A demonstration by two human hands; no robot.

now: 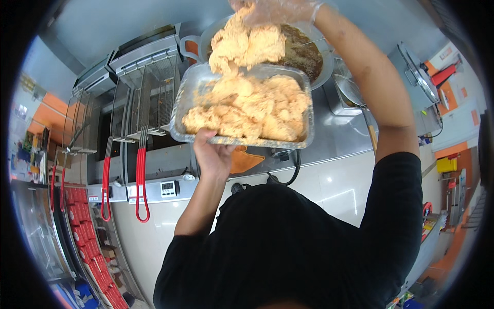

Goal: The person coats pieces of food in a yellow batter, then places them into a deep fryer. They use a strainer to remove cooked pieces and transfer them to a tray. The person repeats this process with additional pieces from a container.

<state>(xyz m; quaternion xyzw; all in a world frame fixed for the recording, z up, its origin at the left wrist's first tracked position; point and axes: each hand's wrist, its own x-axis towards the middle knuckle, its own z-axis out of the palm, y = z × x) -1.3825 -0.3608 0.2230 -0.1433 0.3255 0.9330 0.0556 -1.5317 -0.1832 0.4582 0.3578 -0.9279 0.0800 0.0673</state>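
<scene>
My left hand (213, 156) grips the near rim of a rectangular metal tray (178, 110), thumb over the edge. Breaded chicken pieces (252, 110) are heaped inside it, with loose crumbs at its left. Above the tray's far side, my right hand (283, 11) wears a clear plastic glove and holds up a clump of breaded chicken (247, 48). The clump's lower end hangs down to the pieces in the tray. Behind it stands a wide pan (327, 63) of dark, bubbling oil (308, 58). The clump and glove hide part of the pan.
Wire fryer baskets (164, 92) with red handles (141, 177) hang over a deep fryer at left, a digital timer (168, 189) on its front. At right are a strainer (349, 90) over a metal container (339, 104). An orange cloth (247, 160) lies below the tray.
</scene>
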